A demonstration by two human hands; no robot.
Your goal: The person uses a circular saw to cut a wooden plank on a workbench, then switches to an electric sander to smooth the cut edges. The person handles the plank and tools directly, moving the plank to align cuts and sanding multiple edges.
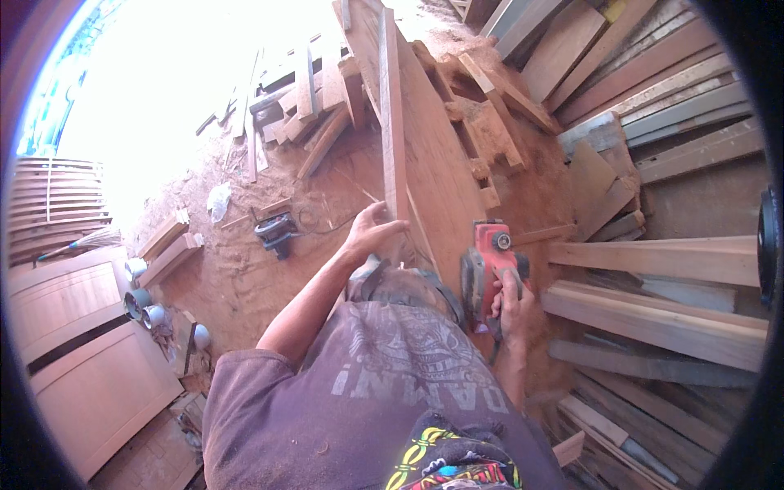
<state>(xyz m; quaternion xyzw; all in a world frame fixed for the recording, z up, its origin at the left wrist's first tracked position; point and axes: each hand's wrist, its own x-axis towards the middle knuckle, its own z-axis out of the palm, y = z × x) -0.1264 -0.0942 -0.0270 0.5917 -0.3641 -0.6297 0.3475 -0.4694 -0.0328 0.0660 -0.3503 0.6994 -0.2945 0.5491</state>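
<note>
My left hand [376, 234] is closed round the near end of a long, narrow wooden strip [390, 122], which runs away from me. The strip lies along the left side of a wide wooden board [437, 155]. In my right hand [510, 302] I grip the rear handle of a red electric hand planer [494, 249] with dark side parts. The planer is at the near right of the board, apart from the strip. Whether its base touches the board cannot be seen. On the sawdust-covered floor to the left sits a dark power tool [276, 233] with a cord.
Stacked timber [653, 257] fills the right side. Offcuts [314, 90] are piled beyond my left hand, and slotted wooden pieces [490, 139] lie right of the board. Panelled doors [106, 376], several pots [137, 304] and short blocks [170, 253] are at the left.
</note>
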